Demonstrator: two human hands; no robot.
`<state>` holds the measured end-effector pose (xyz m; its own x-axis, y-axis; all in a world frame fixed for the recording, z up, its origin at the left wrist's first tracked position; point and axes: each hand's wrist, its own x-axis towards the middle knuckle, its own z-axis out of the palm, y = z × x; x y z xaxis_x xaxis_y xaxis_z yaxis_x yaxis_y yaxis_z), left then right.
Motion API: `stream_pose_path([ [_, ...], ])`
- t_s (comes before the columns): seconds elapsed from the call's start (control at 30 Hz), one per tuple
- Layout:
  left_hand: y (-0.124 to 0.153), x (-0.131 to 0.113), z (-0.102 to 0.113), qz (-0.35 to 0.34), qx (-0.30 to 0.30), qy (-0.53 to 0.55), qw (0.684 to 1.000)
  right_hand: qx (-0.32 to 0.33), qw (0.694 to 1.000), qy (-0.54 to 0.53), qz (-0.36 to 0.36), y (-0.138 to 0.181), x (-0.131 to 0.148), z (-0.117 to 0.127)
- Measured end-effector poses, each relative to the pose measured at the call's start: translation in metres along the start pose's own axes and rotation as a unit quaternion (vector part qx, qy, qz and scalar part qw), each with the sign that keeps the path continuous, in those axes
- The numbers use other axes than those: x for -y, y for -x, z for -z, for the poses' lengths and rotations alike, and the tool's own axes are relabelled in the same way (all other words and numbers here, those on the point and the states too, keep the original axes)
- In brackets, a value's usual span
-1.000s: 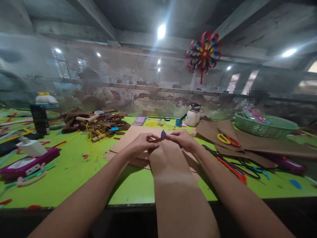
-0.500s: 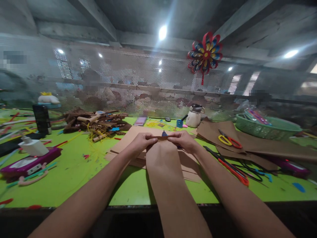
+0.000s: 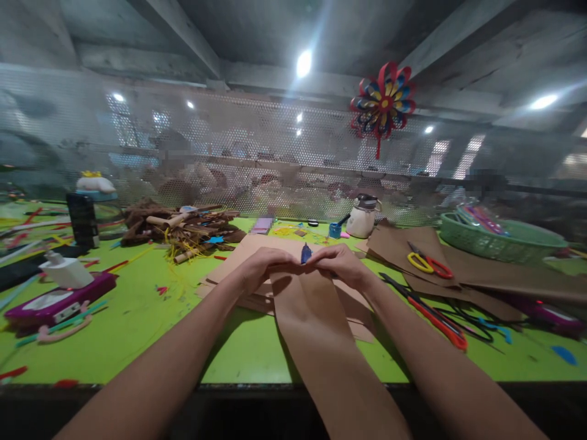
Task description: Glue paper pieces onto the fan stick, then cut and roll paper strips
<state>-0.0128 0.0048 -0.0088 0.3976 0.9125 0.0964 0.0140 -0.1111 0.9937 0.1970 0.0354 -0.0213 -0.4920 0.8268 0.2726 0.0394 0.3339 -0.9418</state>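
Observation:
A long strip of brown paper (image 3: 316, 330) runs from my hands down past the table's front edge. My left hand (image 3: 270, 266) pinches the strip's far end at its left corner. At the right corner, my right hand (image 3: 337, 264) pinches the same end, with the fingertips of both hands close together. A small dark blue pointed object (image 3: 306, 252) stands up just behind the pinched edge; I cannot tell whether it is held or what it is. Light brown paper sheets (image 3: 247, 247) lie stacked beneath and behind my hands.
On the right are dark brown sheets (image 3: 398, 244), yellow-and-red-handled scissors (image 3: 428, 264), red-handled scissors (image 3: 435, 321) and a green basket (image 3: 518, 241). A white jug (image 3: 361, 219) stands behind. Left are brown scraps (image 3: 197, 223), a phone (image 3: 82, 220) and a purple power strip (image 3: 59, 305).
My fingertips have drawn closer together and the strip's far end has bunched between them. More of the dark blue object shows. The strip's near end has swung slightly right.

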Motion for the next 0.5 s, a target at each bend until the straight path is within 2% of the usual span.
stream_pose_path([
  [0.1, -0.003, 0.003, 0.000, 0.059, -0.028, -0.035, 0.997, 0.018, 0.999, 0.049, 0.009, -0.001, -0.002, -0.001],
  [0.2, -0.004, 0.008, 0.000, 0.087, 0.006, -0.104, 0.991, 0.036, 0.994, 0.093, 0.039, -0.001, 0.000, -0.003],
  [0.3, -0.003, 0.010, -0.001, 0.114, 0.032, -0.125, 0.985, 0.053, 0.991, 0.108, 0.055, 0.000, 0.005, -0.004],
  [0.37, -0.003, 0.009, -0.001, 0.119, 0.025, -0.123, 0.985, 0.065, 0.990, 0.112, 0.054, 0.001, 0.008, -0.003],
  [0.5, -0.003, 0.010, -0.001, 0.087, 0.021, -0.106, 0.990, 0.069, 0.990, 0.113, 0.048, 0.001, 0.009, 0.003],
])
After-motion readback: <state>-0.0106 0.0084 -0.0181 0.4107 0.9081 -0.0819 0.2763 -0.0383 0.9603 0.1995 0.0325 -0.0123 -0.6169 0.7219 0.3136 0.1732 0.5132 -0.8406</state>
